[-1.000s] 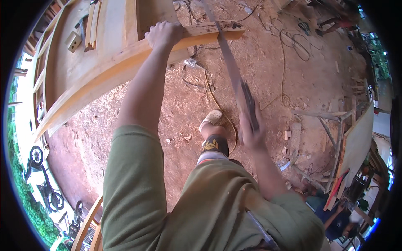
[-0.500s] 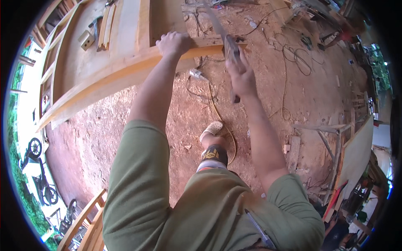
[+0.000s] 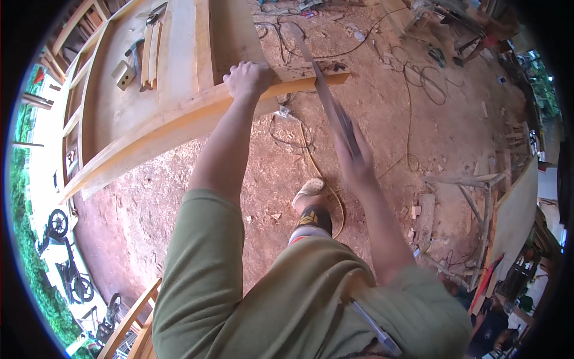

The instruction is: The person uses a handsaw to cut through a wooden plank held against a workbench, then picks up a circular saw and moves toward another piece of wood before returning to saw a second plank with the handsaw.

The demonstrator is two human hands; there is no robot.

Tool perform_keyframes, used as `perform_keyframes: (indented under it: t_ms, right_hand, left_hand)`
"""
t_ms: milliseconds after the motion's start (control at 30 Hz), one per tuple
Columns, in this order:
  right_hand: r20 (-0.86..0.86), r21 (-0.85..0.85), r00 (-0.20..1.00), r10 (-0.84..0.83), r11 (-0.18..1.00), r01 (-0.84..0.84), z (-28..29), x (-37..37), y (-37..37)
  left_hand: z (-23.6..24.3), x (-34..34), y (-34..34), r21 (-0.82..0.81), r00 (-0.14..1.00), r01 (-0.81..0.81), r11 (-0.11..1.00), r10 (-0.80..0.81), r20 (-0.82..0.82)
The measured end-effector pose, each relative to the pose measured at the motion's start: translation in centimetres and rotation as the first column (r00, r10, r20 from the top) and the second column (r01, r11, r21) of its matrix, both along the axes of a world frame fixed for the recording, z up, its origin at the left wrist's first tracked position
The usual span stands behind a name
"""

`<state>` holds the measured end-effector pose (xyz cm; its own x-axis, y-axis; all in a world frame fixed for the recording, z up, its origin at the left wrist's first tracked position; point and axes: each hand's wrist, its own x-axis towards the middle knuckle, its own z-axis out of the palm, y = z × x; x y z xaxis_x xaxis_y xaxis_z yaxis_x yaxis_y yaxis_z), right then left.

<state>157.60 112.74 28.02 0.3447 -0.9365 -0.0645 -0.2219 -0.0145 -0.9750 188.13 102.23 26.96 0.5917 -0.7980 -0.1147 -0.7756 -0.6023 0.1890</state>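
My left hand (image 3: 247, 79) is closed over a long wooden board (image 3: 149, 124) along the front of a wooden framed panel (image 3: 119, 36). My right hand (image 3: 356, 158), a little blurred, grips a handsaw (image 3: 326, 96) by its handle. The saw's long blade crosses the board close to its right end and points away from me. On the panel, left of my left hand, lie a hammer (image 3: 135, 60), narrow wooden strips (image 3: 153, 54) and a small light block with holes (image 3: 123, 76).
Cords (image 3: 306, 143) trail over the dirt floor (image 3: 275, 191) among wood chips. A rough wooden stand (image 3: 463, 180) with a leaning sheet (image 3: 511, 209) is at right, a person (image 3: 487, 326) low behind it. Motorbikes (image 3: 72, 263) stand at lower left, near curved wooden pieces (image 3: 122, 320).
My right hand went forward with the saw by half a second ago and is now back nearer my body, lower in view. My left hand still holds the board; the whole scene sits slightly lower.
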Motion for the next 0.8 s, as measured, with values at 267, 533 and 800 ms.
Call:
perform_keyframes:
  t_ms: [267, 533, 800]
  right_hand:
    - [-0.048, -0.032, 0.998, -0.037, 0.999, 0.036, -0.3, 7.5, -11.1]
    - [0.015, -0.218, 0.998, -0.06, 0.974, 0.061, 0.1, -0.8, 1.3]
    - [-0.013, 0.178, 1.0, 0.01, 0.984, -0.008, 7.2, -10.0, 14.8]
  left_hand:
    - [0.3, -0.1, 0.0, -0.047, 1.0, -0.008, 0.999, 0.008, 0.0]
    - [0.1, 0.0, -1.2, -0.03, 1.0, -0.01, 0.999, 0.009, -0.024]
    - [-0.4, 0.7, 0.6, -0.005, 0.999, -0.018, 1.0, 0.018, -0.032]
